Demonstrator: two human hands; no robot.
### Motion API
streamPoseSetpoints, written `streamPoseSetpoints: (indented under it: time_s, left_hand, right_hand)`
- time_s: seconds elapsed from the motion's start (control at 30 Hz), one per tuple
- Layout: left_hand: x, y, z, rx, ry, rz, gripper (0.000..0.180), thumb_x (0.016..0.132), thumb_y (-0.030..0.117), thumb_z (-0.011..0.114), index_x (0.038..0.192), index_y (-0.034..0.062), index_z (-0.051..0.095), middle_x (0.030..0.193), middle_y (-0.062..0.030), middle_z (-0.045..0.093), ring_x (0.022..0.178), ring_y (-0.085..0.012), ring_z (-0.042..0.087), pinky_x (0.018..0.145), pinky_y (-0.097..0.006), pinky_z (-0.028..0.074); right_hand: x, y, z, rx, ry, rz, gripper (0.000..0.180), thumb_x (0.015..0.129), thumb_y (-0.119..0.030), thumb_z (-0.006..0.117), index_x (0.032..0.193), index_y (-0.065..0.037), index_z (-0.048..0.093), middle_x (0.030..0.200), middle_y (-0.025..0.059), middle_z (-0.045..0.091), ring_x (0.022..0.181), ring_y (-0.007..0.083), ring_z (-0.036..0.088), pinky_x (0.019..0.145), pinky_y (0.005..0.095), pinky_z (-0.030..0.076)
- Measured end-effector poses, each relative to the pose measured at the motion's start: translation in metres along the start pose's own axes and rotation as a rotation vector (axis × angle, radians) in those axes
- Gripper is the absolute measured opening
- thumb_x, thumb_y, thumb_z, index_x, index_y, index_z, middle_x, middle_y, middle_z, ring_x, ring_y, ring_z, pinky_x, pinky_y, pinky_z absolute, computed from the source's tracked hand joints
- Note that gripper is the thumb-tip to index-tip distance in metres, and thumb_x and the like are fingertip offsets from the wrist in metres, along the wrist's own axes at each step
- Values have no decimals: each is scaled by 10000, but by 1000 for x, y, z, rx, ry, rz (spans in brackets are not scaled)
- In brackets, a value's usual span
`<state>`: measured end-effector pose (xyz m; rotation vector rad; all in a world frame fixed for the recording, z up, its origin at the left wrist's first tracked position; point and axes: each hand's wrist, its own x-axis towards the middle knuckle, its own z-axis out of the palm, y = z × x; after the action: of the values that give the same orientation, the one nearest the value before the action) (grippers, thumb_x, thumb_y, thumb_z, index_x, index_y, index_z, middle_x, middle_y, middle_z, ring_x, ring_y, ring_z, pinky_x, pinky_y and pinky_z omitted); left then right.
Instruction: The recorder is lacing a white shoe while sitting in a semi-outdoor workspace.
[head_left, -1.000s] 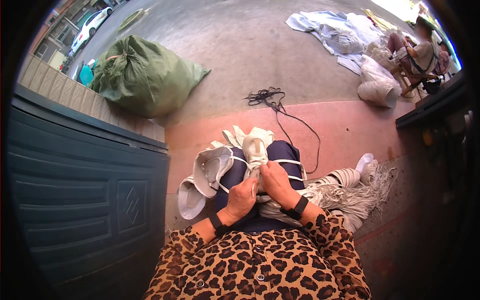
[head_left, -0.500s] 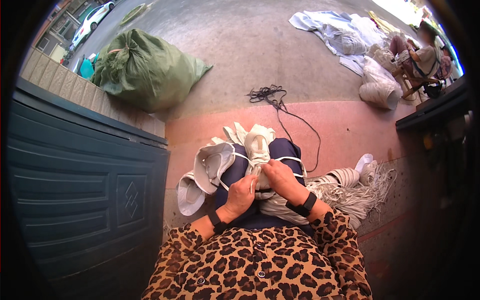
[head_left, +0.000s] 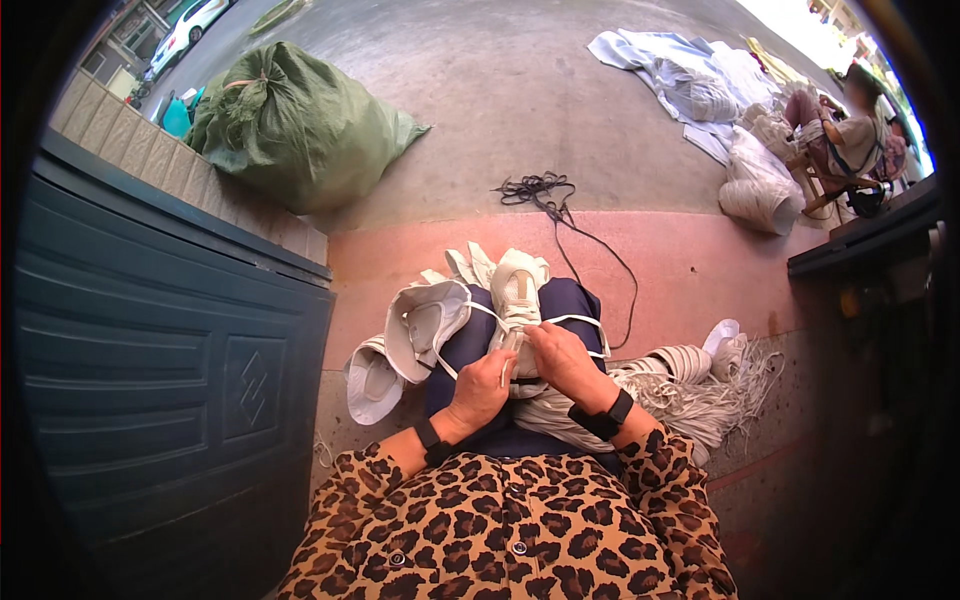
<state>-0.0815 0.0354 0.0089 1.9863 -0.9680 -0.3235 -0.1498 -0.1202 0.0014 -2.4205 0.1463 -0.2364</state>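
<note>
A cream sneaker upper [head_left: 517,283] lies between my knees with its toe pointing away from me. Pinched closed, my left hand [head_left: 481,390] holds a pale shoelace [head_left: 505,372] beside the upper's tongue. My right hand [head_left: 562,358] is closed at the upper's lacing, its fingertips bent down against it; whatever they grip is hidden. Loops of white lace run out over both thighs. Against my left thigh leans a stack of nested white shoe uppers [head_left: 425,312], and more pale upper pieces [head_left: 470,265] show beyond the knee.
A bundle of loose cream laces [head_left: 700,400] lies by my right side. Black cord [head_left: 540,190] is tangled on the floor ahead. A large green sack [head_left: 295,135] stands far left, above the dark door [head_left: 170,340]. White cloth [head_left: 680,80] and a seated person [head_left: 850,130] are far right.
The view has shifted slightly. Both hands keep nearly the same place and grip at the shoe upper.
</note>
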Motion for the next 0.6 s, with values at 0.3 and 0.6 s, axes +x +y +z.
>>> streamPoseSetpoints:
  time_s: [0.3, 0.6]
  left_hand:
    - [5, 7, 3, -27, -12, 1, 92, 822, 67, 560, 881, -3, 574, 745, -197, 594, 684, -366, 585, 572, -387, 466]
    - [25, 10, -18, 311, -150, 165, 376, 739, -26, 495, 1111, 23, 475, 771, -171, 578, 665, -367, 575, 578, -423, 473]
  right_hand:
    - [4, -5, 25, 105, 184, 136, 222, 734, -39, 548, 955, -35, 536, 825, 143, 562, 795, 329, 561, 666, 392, 465]
    - [0, -4, 24, 162, 227, 101, 159, 724, -4, 544, 864, -52, 605, 796, 121, 578, 796, 309, 560, 690, 380, 464]
